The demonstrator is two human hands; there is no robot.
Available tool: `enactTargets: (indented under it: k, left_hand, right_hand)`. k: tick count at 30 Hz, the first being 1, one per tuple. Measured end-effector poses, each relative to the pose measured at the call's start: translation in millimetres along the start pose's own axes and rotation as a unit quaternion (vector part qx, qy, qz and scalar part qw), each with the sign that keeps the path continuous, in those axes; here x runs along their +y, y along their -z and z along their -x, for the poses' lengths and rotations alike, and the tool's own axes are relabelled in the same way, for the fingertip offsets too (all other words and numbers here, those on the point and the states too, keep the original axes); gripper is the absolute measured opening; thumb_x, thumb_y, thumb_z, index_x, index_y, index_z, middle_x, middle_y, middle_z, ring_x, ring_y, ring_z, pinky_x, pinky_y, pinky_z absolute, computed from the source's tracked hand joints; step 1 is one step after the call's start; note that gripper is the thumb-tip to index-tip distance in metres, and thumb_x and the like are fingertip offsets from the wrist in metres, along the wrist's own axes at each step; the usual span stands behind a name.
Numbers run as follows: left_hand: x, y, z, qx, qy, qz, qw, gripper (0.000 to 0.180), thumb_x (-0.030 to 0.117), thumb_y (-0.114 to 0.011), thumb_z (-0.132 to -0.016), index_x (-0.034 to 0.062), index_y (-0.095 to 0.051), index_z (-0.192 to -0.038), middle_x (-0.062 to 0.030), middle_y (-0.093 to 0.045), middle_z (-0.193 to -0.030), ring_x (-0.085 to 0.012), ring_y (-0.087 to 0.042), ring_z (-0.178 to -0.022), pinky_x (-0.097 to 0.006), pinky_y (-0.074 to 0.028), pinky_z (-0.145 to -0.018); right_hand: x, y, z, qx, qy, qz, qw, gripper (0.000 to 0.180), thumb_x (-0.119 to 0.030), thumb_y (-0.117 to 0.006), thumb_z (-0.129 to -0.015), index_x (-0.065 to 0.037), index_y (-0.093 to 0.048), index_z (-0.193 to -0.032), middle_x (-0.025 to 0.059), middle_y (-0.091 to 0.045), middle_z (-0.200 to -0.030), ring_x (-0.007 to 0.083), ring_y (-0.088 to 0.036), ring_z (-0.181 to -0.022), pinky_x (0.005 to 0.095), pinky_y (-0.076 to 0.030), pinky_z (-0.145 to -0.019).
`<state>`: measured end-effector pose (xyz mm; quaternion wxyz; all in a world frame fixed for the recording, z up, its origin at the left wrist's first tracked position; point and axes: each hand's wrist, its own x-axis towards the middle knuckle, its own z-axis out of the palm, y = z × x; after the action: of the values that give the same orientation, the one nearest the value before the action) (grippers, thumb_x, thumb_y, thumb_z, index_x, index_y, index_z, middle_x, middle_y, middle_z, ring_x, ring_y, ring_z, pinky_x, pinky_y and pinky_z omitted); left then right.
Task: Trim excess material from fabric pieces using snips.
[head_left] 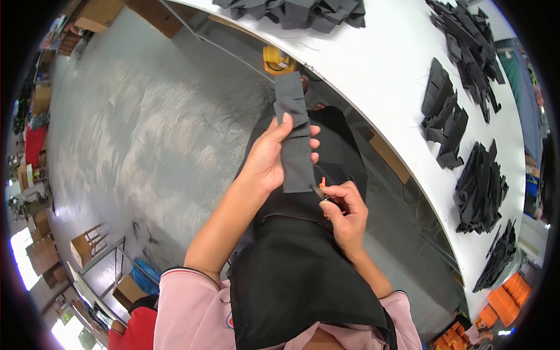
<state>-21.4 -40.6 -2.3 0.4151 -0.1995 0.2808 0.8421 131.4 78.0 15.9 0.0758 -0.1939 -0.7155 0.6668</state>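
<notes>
My left hand [269, 153] is closed around a long dark grey fabric strip [297, 160], thumb on top and fingertips wrapped behind its right edge. The strip stands up and down in front of my black apron [291, 274], with small folds or slits near its upper part. In my right hand [349, 217] is a small pair of thread snips [324, 197] with orange parts and a dark blade. The tip of the snips is at the strip's lower right corner; whether it touches the cloth I cannot tell.
A white table [385, 76] curves along the right, bearing several piles of dark fabric strips [481, 186]. A yellow device [277, 60] stands below its edge. Orange bundles [507, 297] lie at the lower right. A person in a red sleeve [142, 328] is at the lower left, near a metal frame [119, 251].
</notes>
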Motion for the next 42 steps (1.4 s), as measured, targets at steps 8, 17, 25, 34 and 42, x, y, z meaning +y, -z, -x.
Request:
enactTargets:
  k: [8,17,25,34,42]
  left_hand:
    - [6.5,-5.5,1.9,-0.005,-0.004,-0.053,0.999,0.032,0.034,-0.049,-0.096,0.013,-0.038,-0.118,-0.0166,-0.06,-0.107,-0.0246,-0.063,-0.088,-0.045,-0.055,-0.076]
    - [9.2,-5.7,1.4,0.001,-0.012,-0.069,0.998,0.033,0.033,-0.046,-0.097,0.0109,-0.039,-0.122,-0.0149,-0.059,-0.107,-0.0231,-0.062,-0.09,-0.041,-0.055,-0.077]
    - [-0.5,-6.1,6.6,-0.049,-0.008,-0.09,0.995,0.046,0.036,-0.046,-0.096,0.0027,-0.042,-0.127,-0.0152,-0.055,-0.124,-0.026,-0.061,-0.101,-0.04,-0.056,-0.082]
    - [-4.6,-9.5,12.4,0.017,0.001,-0.076,0.997,0.043,0.04,-0.044,-0.096,0.004,-0.042,-0.121,-0.0145,-0.059,-0.117,-0.0243,-0.063,-0.098,-0.04,-0.056,-0.08]
    - [-7.3,-21.4,-0.3,0.097,-0.038,-0.118,0.988,0.035,0.039,-0.046,-0.096,0.0093,-0.044,-0.115,-0.0132,-0.063,-0.102,-0.0215,-0.063,-0.082,-0.038,-0.056,-0.071]
  right_hand:
    - [-19.0,-1.6,-15.6,-0.059,0.177,0.204,0.961,0.024,-0.002,-0.072,-0.07,-0.005,-0.064,-0.093,0.007,-0.056,-0.076,0.0189,-0.053,-0.06,0.0272,-0.043,-0.056]
    - [-28.7,-1.4,-18.7,-0.127,0.177,0.29,0.932,0.022,-0.003,-0.072,-0.071,-0.004,-0.063,-0.091,0.0067,-0.053,-0.075,0.0191,-0.054,-0.06,0.0283,-0.043,-0.054]
    - [-21.4,-9.7,-50.9,-0.095,-0.057,0.059,0.992,0.04,0.0,-0.072,-0.071,-0.003,-0.059,-0.109,-0.001,-0.05,-0.078,0.0052,-0.043,-0.068,0.0195,-0.037,-0.063]
    - [-11.3,-11.7,-38.2,-0.069,0.25,0.182,0.948,0.027,0.009,-0.063,-0.065,-0.007,-0.069,-0.085,0.0043,-0.051,-0.07,0.016,-0.046,-0.058,0.0234,-0.035,-0.05]
    - [-1.8,-14.0,-18.5,-0.011,0.26,0.146,0.954,0.028,0.01,-0.068,-0.061,-0.006,-0.067,-0.084,0.0033,-0.054,-0.066,0.0158,-0.048,-0.058,0.0254,-0.04,-0.053]
